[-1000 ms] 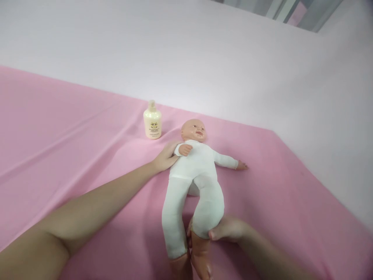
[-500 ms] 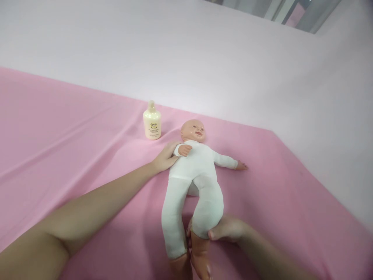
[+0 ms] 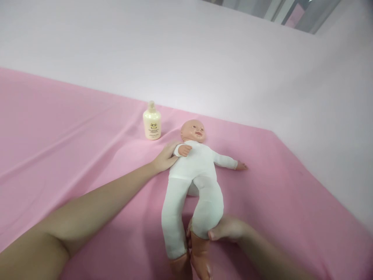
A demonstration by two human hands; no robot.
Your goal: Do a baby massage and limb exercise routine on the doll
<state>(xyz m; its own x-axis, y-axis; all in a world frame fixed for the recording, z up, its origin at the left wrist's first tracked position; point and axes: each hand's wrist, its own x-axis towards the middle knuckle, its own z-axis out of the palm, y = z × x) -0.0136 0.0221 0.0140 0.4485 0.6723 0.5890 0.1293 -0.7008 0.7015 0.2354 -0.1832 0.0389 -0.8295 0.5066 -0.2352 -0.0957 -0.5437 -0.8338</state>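
Observation:
A baby doll [image 3: 194, 163] in a white bodysuit lies on its back on a pink cloth [image 3: 110, 194], its head at the far end. My left hand [image 3: 166, 156] is closed around the doll's bent arm at the left, with its fingers partly hidden behind that arm. Below, my right hand [image 3: 227, 228] grips the doll's leg on the right just above the bare foot. The thumb is in front and the fingertips show on the inner side; the rest of the fingers are hidden under the leg.
A cream lotion bottle [image 3: 152, 124] with a dark printed label stands upright on the cloth, left of the doll's head. Beyond the cloth's edge lies a white surface [image 3: 175, 54]. Grey and pink shapes [image 3: 291, 13] show at the top right.

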